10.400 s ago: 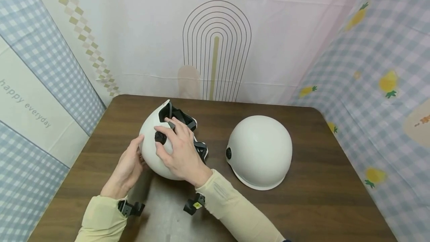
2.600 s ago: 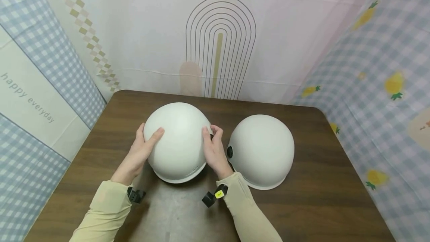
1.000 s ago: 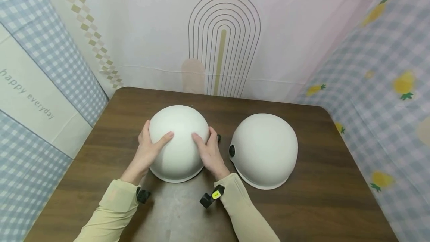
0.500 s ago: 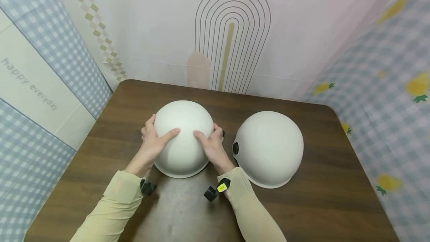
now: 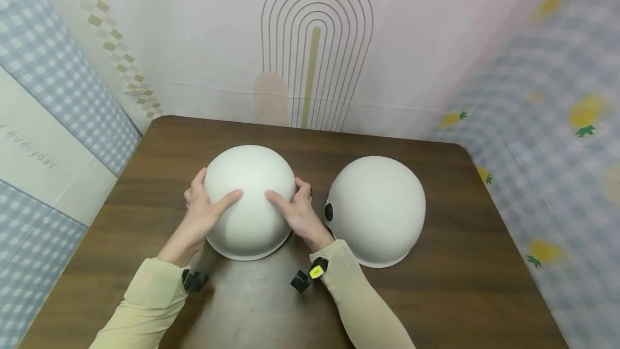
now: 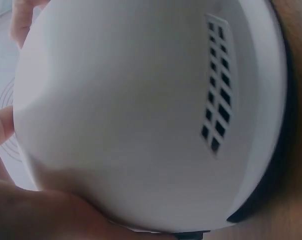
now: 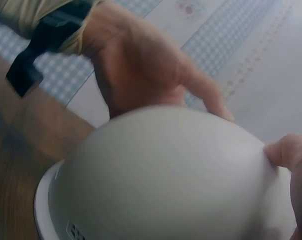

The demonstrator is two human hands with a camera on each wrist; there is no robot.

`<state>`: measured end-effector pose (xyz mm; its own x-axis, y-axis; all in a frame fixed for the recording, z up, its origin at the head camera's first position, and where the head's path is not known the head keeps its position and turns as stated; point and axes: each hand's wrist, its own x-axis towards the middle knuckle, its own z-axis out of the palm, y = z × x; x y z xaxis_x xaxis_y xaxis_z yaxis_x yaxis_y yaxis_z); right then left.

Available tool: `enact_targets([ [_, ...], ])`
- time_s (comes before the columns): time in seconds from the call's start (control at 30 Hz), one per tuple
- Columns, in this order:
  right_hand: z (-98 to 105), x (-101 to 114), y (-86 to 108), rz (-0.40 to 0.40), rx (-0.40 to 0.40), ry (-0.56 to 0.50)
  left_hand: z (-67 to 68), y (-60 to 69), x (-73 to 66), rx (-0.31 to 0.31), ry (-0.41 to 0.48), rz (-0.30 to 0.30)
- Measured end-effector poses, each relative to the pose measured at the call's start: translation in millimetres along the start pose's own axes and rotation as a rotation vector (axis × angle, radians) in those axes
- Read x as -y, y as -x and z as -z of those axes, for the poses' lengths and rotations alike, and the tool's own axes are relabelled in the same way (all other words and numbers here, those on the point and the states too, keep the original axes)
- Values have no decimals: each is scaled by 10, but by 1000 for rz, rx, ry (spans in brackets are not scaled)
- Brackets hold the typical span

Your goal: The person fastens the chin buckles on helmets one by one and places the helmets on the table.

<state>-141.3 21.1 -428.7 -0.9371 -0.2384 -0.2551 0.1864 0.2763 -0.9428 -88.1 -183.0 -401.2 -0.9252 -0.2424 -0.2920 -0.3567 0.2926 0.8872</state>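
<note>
- The left grip is clamped on the held helmet, thumb over the white dome and fingers round its left side.
- The right grip holds the opposite side the same way, its thumb pointing in toward the other; the two thumb tips are near but apart, closer than 2.6 s ago.
- The held helmet sits dome up over the left part of the worktop; 10.4 s ago it was tipped over, black straps and opening showing. Whether its rim touches the wood I cannot tell.
- A slotted vent runs just above the rim in the left wrist view.
- Black wrist cameras, left and right, sit at the cuffs of the pale yellow sleeves.
- The second helmet, also dome up, stands to the right, apart from the first, its black disc facing it; its place on the wood is unchanged.
- Beyond the worktop hangs a white cloth printed with arches, blue checks to either side.
</note>
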Motion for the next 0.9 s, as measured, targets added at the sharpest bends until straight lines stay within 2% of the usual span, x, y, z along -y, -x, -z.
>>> enact_targets([
  [0.07,-30,-8,3,18,12,-5,56,3,18,8,-1,3],
  [0.2,-86,-41,63,68,-3,-84,175,12,68,25,-10,22],
  [0.33,-36,-48,208,243,-5,-221,308,39,123,28,-34,31],
  [0.43,155,-5,347,426,55,-309,374,54,141,29,-39,28],
  [0.57,578,28,540,578,90,-310,384,59,132,31,-27,30],
  [0.67,894,10,625,658,-10,-273,379,53,118,17,-26,27],
  [0.8,1220,-36,669,760,-236,-290,390,38,106,13,-31,23],
  [0.9,1406,-82,669,784,-403,-291,404,22,110,18,-33,22],
])
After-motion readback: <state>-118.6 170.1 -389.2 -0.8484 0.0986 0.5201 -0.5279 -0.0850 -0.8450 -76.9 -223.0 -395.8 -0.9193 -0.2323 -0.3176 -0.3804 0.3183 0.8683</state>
